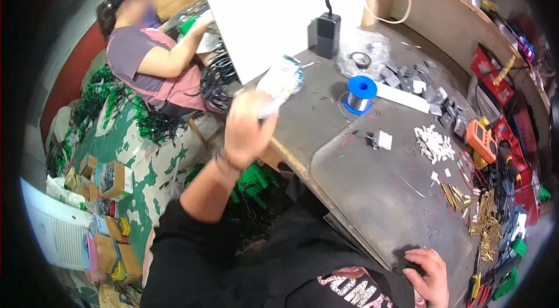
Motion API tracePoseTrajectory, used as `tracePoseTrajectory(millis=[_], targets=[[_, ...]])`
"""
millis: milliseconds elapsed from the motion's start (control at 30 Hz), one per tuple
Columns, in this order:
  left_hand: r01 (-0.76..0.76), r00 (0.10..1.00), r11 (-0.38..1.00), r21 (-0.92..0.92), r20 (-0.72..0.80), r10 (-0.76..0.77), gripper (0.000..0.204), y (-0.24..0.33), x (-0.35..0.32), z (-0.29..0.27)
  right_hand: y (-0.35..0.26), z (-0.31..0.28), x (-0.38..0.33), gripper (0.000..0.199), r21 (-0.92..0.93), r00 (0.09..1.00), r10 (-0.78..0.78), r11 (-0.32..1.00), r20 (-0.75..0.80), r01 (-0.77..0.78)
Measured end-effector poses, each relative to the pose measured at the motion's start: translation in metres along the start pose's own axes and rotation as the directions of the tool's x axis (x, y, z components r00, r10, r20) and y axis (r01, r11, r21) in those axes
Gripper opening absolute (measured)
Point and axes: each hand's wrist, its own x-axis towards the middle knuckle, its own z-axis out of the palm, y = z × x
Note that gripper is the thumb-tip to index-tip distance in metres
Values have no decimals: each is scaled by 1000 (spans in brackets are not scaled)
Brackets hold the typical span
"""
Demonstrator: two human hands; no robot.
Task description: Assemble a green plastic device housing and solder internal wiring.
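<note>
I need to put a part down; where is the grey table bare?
The barest grey tabletop lies between the small white square block and your right hand; another patch between the blue round wire spool and the wooden front edge. The right side is crowded with white plastic pieces and brass-coloured metal pins.

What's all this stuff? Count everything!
Flat worktable: one, grey, centre
Upright board: one, white, top
Boxy device: one, black, beside board
Crinkly plastic packet: one, whitish, worktable's left
Wire spool: one, blue, worktable's middle
Small pieces: many, white, worktable's right
Metal pins: many, brassy, far right
Handheld meter: one, orange, right
Tangled cables: many, green and black, left
Cardboard boxes: several, brown, lower left
Co-worker: one, purple top, upper left
Left hand: one, near packet
Right hand: one, lower right
</note>
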Motion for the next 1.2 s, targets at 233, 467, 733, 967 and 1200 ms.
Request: tracePoseTrajectory(millis=[233,467,733,967,1200], targets=[[491,821,871,34,318,-475,68,-30,56,65,34,-11,-36,35,-157,993,-60,987,-103,43],[240,952,785,-571,-21,-306,65,33,8,33,132,-101,-4,21,-346,934,135,904,-330,-252],[-40,557,627,-778,504,661,58,242,5,31,270,-167,49,13,-644,840,144,579,-523,-500],[-353,459,749,-560,594,660,23,317,12,37,244,-163,18,7,-447,801,109,781,-589,-435],[92,548,531,-843,488,679,11,307,1,68,108,-57,-47,11,768,923,357,628,-143,-124]])
